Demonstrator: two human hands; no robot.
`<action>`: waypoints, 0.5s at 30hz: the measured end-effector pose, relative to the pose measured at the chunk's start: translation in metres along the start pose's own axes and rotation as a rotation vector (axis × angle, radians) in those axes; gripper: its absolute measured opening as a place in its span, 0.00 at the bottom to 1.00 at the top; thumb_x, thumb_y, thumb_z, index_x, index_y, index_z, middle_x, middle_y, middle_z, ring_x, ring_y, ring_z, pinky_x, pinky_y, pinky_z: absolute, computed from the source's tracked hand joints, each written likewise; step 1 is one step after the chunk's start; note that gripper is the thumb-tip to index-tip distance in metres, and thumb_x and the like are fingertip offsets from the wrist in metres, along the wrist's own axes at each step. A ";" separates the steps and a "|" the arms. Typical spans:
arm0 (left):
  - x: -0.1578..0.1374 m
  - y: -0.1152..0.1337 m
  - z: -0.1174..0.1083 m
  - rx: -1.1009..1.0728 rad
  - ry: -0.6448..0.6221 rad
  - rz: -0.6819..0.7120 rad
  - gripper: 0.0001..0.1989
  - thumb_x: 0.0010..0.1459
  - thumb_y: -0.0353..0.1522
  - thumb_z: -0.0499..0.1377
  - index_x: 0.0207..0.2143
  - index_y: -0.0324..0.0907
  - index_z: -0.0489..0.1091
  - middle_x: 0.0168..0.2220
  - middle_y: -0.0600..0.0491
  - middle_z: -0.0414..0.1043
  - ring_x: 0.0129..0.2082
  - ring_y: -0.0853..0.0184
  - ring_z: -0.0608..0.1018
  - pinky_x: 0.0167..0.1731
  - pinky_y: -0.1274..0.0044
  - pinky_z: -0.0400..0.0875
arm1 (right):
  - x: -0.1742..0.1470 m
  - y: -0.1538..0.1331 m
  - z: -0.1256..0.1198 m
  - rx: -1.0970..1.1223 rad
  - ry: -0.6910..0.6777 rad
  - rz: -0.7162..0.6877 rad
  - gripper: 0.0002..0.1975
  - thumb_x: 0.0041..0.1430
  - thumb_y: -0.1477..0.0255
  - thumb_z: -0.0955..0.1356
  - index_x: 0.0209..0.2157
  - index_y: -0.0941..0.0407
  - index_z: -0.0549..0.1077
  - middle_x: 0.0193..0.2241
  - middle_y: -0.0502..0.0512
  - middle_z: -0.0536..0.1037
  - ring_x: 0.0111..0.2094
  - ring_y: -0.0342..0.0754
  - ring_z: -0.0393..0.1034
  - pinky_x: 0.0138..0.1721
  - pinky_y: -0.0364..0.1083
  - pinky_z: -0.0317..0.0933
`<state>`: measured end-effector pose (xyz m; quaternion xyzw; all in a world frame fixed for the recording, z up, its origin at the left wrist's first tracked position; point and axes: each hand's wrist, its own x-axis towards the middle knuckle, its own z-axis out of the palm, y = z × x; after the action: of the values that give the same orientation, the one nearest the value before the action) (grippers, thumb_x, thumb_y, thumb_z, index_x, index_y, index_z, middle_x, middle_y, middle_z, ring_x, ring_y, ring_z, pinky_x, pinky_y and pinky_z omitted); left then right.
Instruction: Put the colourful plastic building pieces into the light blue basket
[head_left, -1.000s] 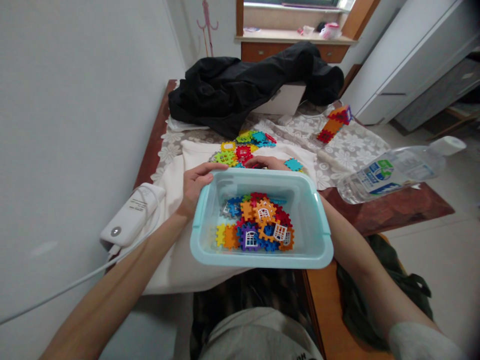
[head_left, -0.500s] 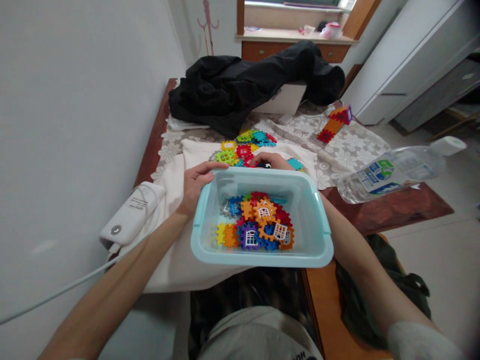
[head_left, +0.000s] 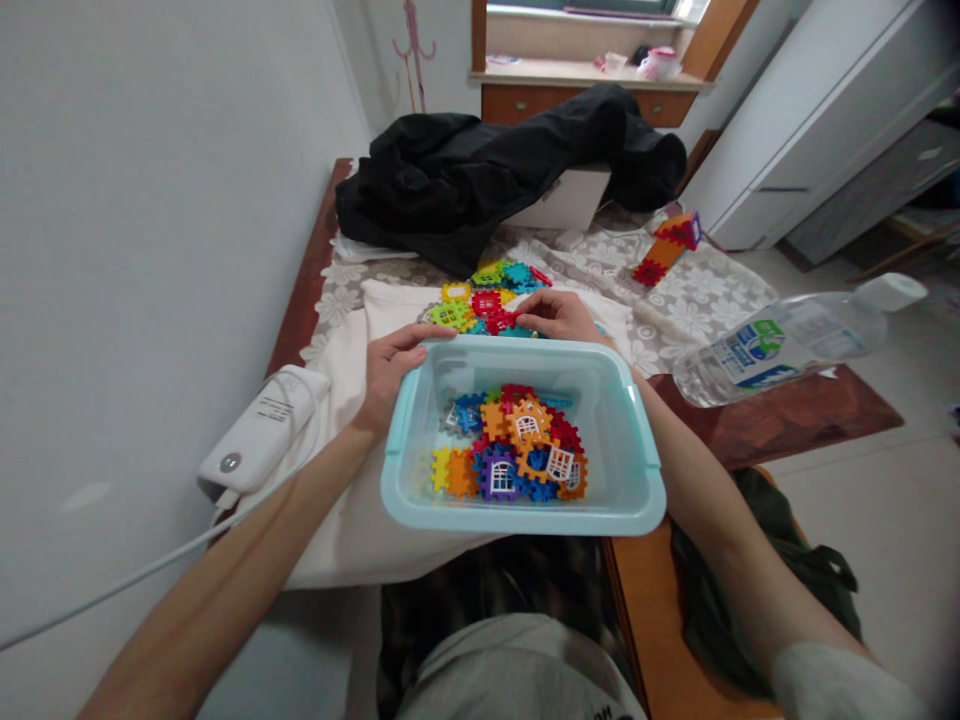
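My left hand [head_left: 394, 368] is closed over the far left corner of a light blue plastic tub [head_left: 525, 517], thumb on its rim. Inside the tub lie toothed plastic building blocks [head_left: 529, 420] in orange, blue, red, purple and yellow, some with white window grilles. Beyond the tub's far rim, my right hand [head_left: 562, 315] pinches at a red toothed building block [head_left: 501, 320] in a loose pile on the white cloth. The tub's rim hides part of that pile. Lime green blocks [head_left: 450, 316] and a yellow one lie left of the red block.
A white power bank-like box [head_left: 262, 425] with a cable rests at the left. On the right a clear plastic bottle [head_left: 795, 340] stands near the table edge. An orange and red block build [head_left: 667, 248] is farther back. Black clothing [head_left: 487, 170] covers a box at the back.
My right hand has risen a little from behind the tub's rim, and its fingertips now show at the red block. My left hand and the tub stay in place.
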<state>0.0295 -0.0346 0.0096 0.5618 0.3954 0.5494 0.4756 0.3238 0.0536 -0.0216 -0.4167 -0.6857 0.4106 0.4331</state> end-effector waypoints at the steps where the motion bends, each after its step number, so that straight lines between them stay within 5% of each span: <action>1: 0.000 0.000 0.000 0.005 0.004 0.003 0.16 0.56 0.36 0.64 0.41 0.40 0.88 0.38 0.48 0.86 0.34 0.62 0.81 0.34 0.76 0.74 | 0.001 0.001 -0.001 0.026 0.026 0.004 0.19 0.51 0.53 0.79 0.34 0.54 0.79 0.29 0.51 0.81 0.31 0.48 0.72 0.35 0.48 0.67; 9: 0.000 0.000 -0.001 0.041 0.016 0.004 0.16 0.55 0.37 0.64 0.39 0.39 0.87 0.40 0.46 0.86 0.37 0.58 0.83 0.37 0.73 0.77 | 0.006 0.007 -0.007 0.157 0.163 0.033 0.23 0.46 0.50 0.82 0.32 0.53 0.78 0.29 0.49 0.79 0.32 0.47 0.72 0.38 0.48 0.68; 15: -0.001 0.004 0.002 0.009 0.006 0.002 0.17 0.55 0.37 0.64 0.41 0.39 0.88 0.38 0.47 0.86 0.33 0.61 0.82 0.32 0.75 0.75 | 0.008 0.011 -0.009 0.241 0.132 0.094 0.25 0.43 0.51 0.83 0.32 0.53 0.78 0.29 0.49 0.80 0.31 0.45 0.71 0.38 0.47 0.68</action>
<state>0.0308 -0.0361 0.0131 0.5628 0.3988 0.5496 0.4714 0.3323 0.0661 -0.0271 -0.4194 -0.5812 0.4814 0.5046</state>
